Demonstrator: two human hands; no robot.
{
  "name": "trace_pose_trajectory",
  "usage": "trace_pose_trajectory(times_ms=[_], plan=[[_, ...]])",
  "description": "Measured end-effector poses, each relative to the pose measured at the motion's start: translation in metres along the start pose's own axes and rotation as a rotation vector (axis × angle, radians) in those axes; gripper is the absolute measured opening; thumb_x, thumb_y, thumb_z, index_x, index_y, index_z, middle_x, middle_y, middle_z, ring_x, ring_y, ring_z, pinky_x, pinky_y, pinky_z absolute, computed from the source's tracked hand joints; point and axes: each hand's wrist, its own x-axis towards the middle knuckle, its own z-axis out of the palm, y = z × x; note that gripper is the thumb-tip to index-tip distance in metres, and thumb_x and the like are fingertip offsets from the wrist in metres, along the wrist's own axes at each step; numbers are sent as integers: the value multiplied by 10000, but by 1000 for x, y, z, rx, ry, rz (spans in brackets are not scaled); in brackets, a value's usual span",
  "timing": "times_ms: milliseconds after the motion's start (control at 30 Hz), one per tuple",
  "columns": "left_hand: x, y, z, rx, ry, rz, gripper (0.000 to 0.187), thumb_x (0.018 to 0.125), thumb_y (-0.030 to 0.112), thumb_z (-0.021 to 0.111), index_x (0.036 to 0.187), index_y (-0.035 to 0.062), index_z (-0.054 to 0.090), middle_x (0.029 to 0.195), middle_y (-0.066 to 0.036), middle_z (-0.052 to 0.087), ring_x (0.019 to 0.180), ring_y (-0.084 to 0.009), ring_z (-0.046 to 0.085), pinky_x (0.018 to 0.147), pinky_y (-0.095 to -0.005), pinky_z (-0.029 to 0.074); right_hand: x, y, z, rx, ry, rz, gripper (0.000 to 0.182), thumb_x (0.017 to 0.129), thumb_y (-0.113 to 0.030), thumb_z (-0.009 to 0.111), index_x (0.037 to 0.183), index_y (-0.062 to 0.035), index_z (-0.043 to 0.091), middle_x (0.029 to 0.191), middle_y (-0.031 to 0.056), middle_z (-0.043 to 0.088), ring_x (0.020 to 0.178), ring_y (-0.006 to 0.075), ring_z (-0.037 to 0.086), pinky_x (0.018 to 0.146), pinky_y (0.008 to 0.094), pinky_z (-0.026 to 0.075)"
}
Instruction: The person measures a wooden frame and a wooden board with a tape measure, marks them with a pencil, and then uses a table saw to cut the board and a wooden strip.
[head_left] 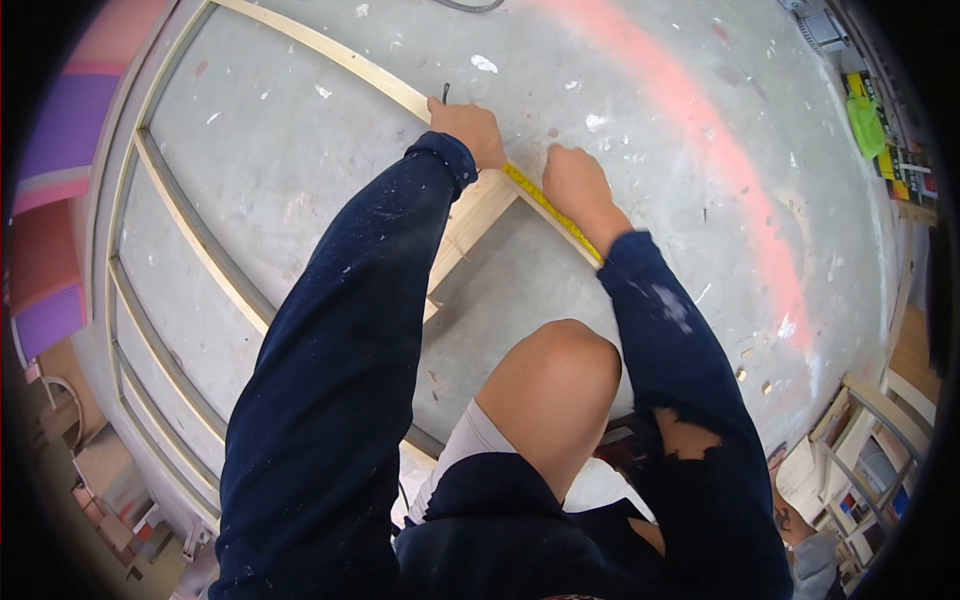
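A yellow tape measure (538,200) is stretched along a narrow wooden strip (557,228) of a timber frame. One end of the tape disappears under my left hand (468,133), which is closed over it at the frame's corner. A short dark, thin piece (446,93) sticks up by the fingers of that hand. My right hand (580,188) is curled into a fist right beside the tape, and what its fingers hold is hidden. Between my forearms a wider pale board (478,218) meets the strip. The tape's other end passes from view near my right cuff.
The long wooden frame (320,45) with several curved-looking slats (195,232) lies on the grey, paint-spotted floor (620,95). A pink paint band (715,150) crosses the floor at right. My bare knee (560,365) is close below. Wood pieces (850,470) and a green item (865,125) line the right edge.
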Motion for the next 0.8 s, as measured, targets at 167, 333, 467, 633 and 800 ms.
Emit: trace_pose_trajectory(times_ms=[167, 333, 467, 633, 800], plan=[[-6, -3, 10, -10, 107, 33, 412, 734, 471, 650, 858, 86, 728, 841, -122, 706, 813, -303, 679, 816, -535, 415, -118, 24, -1, 1078, -269, 421, 184, 918, -189, 601, 940, -15, 655, 717, 65, 650, 652, 122, 630, 573, 260, 489], [-37, -29, 31, -91, 154, 227, 493, 860, 495, 526, 781, 45, 709, 759, -179, 664, 767, -347, 646, 679, -445, 483, -239, 30, 51, 1397, -234, 575, 253, 943, -205, 580, 1057, 15, 628, 815, 51, 661, 666, 139, 610, 610, 270, 517], [-96, -54, 34, -311, 37, 398, 564, 860, 519, 537, 652, 4, 634, 639, -208, 587, 632, -378, 582, 595, -463, 444, -261, 25, 55, 1936, 105, 892, 405, 949, -310, 578, 1180, 22, 550, 962, 47, 610, 809, 157, 596, 727, 294, 522], [-157, -88, 36, -275, -167, 411, 427, 749, 400, 668, 709, -21, 617, 637, -212, 583, 625, -386, 582, 607, -451, 451, -252, 37, 68, 2144, 291, 835, 458, 947, -400, 553, 1180, -7, 538, 972, 46, 544, 890, 180, 571, 835, 350, 501], [-190, -104, 35, -340, -329, 255, 336, 661, 255, 663, 848, -21, 621, 696, -215, 619, 694, -393, 612, 653, -434, 482, -226, 43, 40, 2144, 690, 725, 302, 960, -319, 552, 992, -19, 554, 853, 56, 545, 798, 205, 563, 852, 383, 502]])
